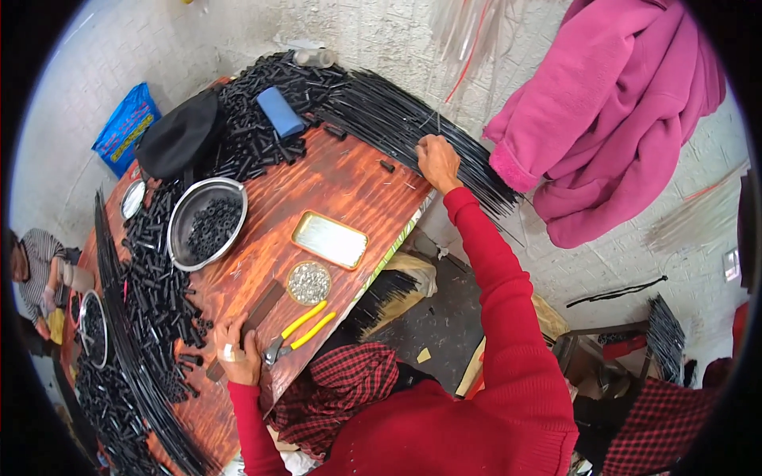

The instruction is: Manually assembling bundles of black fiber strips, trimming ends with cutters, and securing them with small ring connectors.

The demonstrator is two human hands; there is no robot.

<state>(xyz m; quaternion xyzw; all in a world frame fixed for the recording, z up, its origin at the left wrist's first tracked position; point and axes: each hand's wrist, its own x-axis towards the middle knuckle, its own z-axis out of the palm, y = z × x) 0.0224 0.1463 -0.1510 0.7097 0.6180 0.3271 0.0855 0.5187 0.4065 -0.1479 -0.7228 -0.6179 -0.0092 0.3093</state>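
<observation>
My left hand (237,355), with a light plaster on one finger, rests across a dark brown bar (264,305) at the near table edge, its fingers apart. Beside it lie cutting pliers (300,328) with yellow handles, jaws toward the hand. My right hand (439,163) reaches to the table's far right corner, fingers curled together at a bundle of long thin black rods (389,111). What its fingertips hold is hidden. A short black tube (386,166) lies just left of it. Between my hands sit a rectangular tray (330,239) of thin pale pieces and a round dish (309,283) of small metal parts.
Heaps of short black tubes (151,278) cover the table's left and far sides, around a metal bowl (176,230) of black rings. A blue block (280,112) and a black cap (181,135) lie there. A pink jacket (603,111) hangs right. Another person (40,270) sits far left.
</observation>
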